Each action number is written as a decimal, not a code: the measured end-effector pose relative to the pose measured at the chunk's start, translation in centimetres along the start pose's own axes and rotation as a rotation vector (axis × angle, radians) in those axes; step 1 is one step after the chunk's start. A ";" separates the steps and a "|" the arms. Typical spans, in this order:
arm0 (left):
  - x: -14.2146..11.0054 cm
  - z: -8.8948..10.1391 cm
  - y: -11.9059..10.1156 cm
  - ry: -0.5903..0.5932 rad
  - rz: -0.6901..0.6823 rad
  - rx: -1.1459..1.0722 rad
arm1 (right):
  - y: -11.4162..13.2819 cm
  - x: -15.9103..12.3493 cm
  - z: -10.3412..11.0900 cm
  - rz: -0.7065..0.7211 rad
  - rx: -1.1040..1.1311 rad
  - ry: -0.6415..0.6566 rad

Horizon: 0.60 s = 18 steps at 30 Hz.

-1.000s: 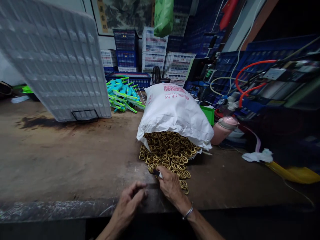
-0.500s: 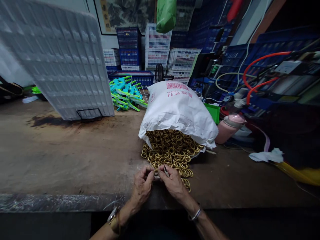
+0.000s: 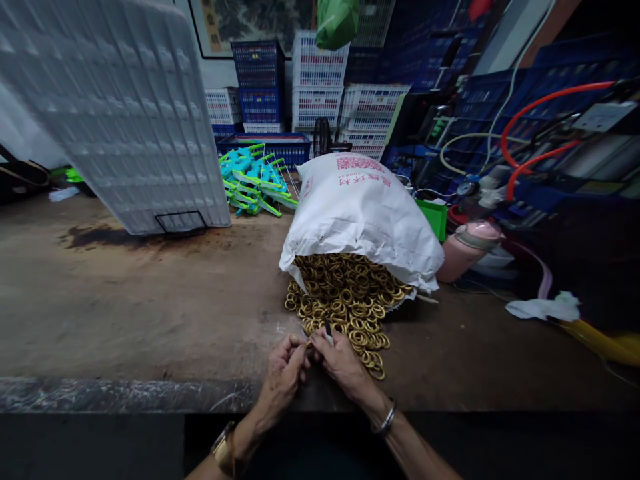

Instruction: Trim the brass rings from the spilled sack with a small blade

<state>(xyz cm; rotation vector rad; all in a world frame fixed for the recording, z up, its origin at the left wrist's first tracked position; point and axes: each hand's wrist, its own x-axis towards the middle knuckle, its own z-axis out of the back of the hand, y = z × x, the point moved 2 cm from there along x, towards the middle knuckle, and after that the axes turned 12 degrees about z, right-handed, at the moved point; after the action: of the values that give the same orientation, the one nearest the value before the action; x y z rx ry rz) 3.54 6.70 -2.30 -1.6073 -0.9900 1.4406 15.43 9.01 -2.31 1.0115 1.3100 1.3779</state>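
Note:
My left hand is closed in a pinch on a small brass-coloured ring, seen nearly edge-on. Close beside it, my right hand grips a small black-and-white tool whose dark tip points up; its kind is unclear. The right fingertips meet the ring too. Just beyond both hands, many loose brass-coloured rings spill onto the wooden table from the open mouth of a white woven sack, which lies on its side.
At left stands a ribbed translucent panel in a black wire stand. Behind are blue-and-green plastic parts and stacked crates. A pink bottle and red hoses are right of the sack. The table's front edge runs below.
My left hand has come up to my right, and both now meet at the ring. The tool has swung from pointing left to pointing upward. The view has shifted slightly.

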 end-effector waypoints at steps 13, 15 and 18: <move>-0.6 0.8 1.3 0.204 0.116 -0.201 | 1.5 -0.6 -0.6 0.129 -0.118 0.071; -0.9 0.8 1.3 0.206 0.128 -0.243 | 1.6 -0.6 -0.7 0.132 -0.103 0.083; -1.2 0.8 1.3 0.211 0.136 -0.293 | 1.9 -0.7 -0.7 0.140 -0.111 0.086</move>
<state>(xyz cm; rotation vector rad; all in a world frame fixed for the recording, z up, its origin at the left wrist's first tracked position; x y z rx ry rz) 2.76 5.09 -3.04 -2.0276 -1.0191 1.2219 14.70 8.25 -0.50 0.9930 1.2285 1.5978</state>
